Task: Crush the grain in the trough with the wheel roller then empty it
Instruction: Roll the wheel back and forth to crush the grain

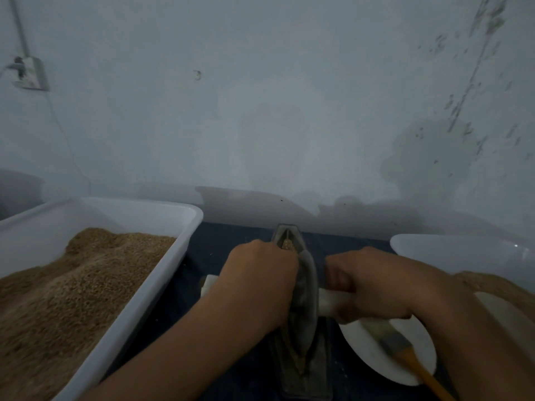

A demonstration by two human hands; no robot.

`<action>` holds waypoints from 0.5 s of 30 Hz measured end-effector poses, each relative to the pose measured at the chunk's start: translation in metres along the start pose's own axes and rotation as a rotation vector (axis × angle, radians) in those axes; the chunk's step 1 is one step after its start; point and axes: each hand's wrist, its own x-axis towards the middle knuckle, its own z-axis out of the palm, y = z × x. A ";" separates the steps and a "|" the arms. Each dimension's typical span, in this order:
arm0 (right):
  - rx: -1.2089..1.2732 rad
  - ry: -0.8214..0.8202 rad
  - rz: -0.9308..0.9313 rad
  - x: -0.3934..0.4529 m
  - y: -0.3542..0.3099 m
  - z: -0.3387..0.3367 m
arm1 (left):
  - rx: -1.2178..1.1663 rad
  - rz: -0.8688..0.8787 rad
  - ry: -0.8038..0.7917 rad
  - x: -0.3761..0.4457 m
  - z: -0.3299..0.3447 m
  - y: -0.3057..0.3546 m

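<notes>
A dark metal boat-shaped trough point(318, 380) lies lengthwise on the dark table in front of me, with brown grain point(287, 244) showing at its far end. A grey wheel roller point(305, 302) stands on edge in the trough, on a white axle handle that sticks out on both sides. My left hand point(257, 282) grips the left handle stub point(209, 285). My right hand point(373, 287) grips the right handle stub point(333, 303). Much of the trough's inside is hidden by the wheel and my hands.
A white tub point(179, 244) heaped with brown grain point(72, 287) stands at the left. Another white tub point(451, 247) with some grain is at the right. A white plate point(373, 348) with a yellow-handled brush point(405, 354) lies right of the trough. A wall is close behind.
</notes>
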 end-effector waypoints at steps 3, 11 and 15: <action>-0.044 -0.026 0.013 -0.001 -0.005 -0.002 | -0.007 -0.009 0.005 -0.002 -0.002 0.001; 0.044 0.143 0.021 0.030 0.011 0.019 | -0.065 -0.123 0.039 0.022 0.030 -0.017; 0.106 0.267 0.101 0.055 0.022 0.040 | -0.007 -0.179 0.171 0.036 0.053 -0.018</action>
